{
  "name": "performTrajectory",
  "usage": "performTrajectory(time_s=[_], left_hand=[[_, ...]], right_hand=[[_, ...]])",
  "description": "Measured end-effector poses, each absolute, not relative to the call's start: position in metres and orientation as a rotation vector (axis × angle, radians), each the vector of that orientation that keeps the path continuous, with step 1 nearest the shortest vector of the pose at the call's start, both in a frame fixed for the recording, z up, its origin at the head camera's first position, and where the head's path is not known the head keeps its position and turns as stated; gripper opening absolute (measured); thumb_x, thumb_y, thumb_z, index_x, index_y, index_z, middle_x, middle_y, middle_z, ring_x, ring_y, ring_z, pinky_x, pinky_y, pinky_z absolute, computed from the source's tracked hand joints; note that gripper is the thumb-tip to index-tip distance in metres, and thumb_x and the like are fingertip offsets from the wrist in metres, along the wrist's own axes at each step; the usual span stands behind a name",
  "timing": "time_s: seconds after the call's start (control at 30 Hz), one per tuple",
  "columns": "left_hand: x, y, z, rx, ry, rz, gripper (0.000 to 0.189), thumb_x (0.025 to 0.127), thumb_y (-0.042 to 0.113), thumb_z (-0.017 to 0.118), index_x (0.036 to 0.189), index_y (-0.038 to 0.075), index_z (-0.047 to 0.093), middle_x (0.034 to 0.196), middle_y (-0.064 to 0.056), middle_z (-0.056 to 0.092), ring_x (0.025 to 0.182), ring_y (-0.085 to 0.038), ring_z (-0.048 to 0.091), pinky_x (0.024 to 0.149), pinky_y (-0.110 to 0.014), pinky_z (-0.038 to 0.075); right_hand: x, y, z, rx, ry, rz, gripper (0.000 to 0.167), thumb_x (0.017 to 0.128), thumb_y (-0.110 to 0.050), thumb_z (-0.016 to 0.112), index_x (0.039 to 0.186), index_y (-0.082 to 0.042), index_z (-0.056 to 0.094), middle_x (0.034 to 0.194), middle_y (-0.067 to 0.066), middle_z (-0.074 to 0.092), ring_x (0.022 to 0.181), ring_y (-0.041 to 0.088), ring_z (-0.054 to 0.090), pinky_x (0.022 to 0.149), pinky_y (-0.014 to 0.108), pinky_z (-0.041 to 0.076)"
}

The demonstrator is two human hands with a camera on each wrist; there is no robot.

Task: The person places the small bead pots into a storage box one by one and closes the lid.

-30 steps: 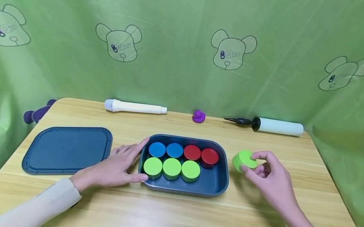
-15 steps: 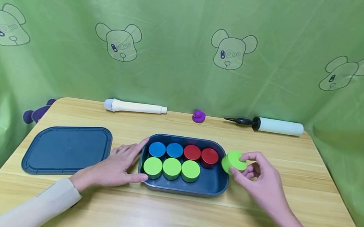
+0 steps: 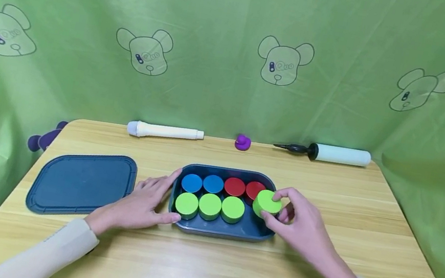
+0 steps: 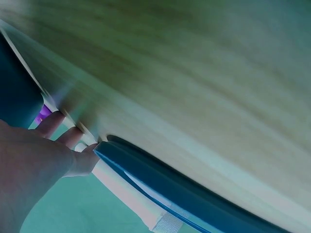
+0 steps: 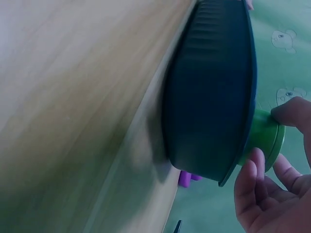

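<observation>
A dark blue rounded box [image 3: 198, 225] stands mid-table. Inside it, two blue round pieces [image 3: 213, 184] and two red ones [image 3: 235, 187] line the back, and three lime green ones [image 3: 210, 205] sit in front. My right hand [image 3: 303, 223] pinches another green round piece [image 3: 268, 202] between thumb and fingers, over the box's right end, overlapping a red piece. The right wrist view shows that green piece [image 5: 262, 138] partly behind the box wall [image 5: 209, 97]. With fingers extended, my left hand [image 3: 141, 204] rests against the box's left end.
A dark blue lid [image 3: 85, 184] lies on the table at left. Along the back edge are a white microphone-shaped object [image 3: 167, 132], a purple duck [image 3: 242, 142] and a pump with a pale blue barrel [image 3: 342, 155]. A green curtain [image 3: 212, 97] hangs behind.
My right hand has carried the green piece leftward, from beside the box to over its right end. My left hand and the other pieces have stayed in place.
</observation>
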State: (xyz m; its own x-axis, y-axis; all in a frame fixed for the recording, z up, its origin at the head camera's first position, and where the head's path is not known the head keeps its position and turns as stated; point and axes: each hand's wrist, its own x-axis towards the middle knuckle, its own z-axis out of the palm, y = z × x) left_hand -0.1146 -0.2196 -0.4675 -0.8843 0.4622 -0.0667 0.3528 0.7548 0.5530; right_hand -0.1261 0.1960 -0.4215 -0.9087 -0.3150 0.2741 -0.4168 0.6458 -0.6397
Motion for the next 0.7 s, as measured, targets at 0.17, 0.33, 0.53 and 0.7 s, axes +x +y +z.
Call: performTrajectory(time_s=[0.17,0.33,0.53,0.7], left_hand=[[-0.115,-0.219,-0.469,0.653,2.753,0.803,0.11,0.099,0.078,0.06,0.175,0.039,-0.01,0.18,-0.005,0.021,0.164,-0.034,0.021,0.128,-0.067,0.012],[-0.116,-0.22,-0.47,0.656,2.753,0.803,0.11,0.099,0.078,0.059,0.175,0.039,-0.01,0.18,-0.004,0.022,0.163,-0.033,0.022,0.129,-0.066,0.011],[-0.116,-0.22,-0.468,0.659,2.754,0.798,0.11,0.099,0.078,0.059,0.175,0.038,-0.01,0.18,-0.005,0.021,0.164,-0.033,0.021,0.128,-0.067,0.011],[-0.115,-0.22,-0.468,0.657,2.755,0.793,0.11,0.099,0.078,0.059,0.175,0.038,-0.01,0.18,-0.006,0.021,0.164,-0.034,0.02,0.128,-0.068,0.011]], right_hand=[[-0.125,0.191,-0.423,0.628,-2.783,0.957,0.038,0.089,-0.03,0.094,0.112,-0.022,0.065,0.077,-0.002,0.057,0.064,0.011,0.053,0.058,0.029,0.045],[-0.126,0.186,-0.426,0.677,-2.803,0.837,0.036,0.087,-0.03,0.094,0.103,-0.02,0.063,0.085,-0.004,0.059,0.065,0.011,0.049,0.06,0.031,0.044],[-0.128,0.181,-0.427,0.708,-2.823,0.728,0.037,0.085,-0.032,0.094,0.093,-0.019,0.06,0.089,-0.007,0.06,0.069,0.012,0.051,0.061,0.032,0.044],[-0.132,0.177,-0.426,0.719,-2.895,0.646,0.04,0.084,-0.033,0.096,0.09,-0.02,0.058,0.08,-0.006,0.057,0.064,0.012,0.048,0.057,0.031,0.041]])
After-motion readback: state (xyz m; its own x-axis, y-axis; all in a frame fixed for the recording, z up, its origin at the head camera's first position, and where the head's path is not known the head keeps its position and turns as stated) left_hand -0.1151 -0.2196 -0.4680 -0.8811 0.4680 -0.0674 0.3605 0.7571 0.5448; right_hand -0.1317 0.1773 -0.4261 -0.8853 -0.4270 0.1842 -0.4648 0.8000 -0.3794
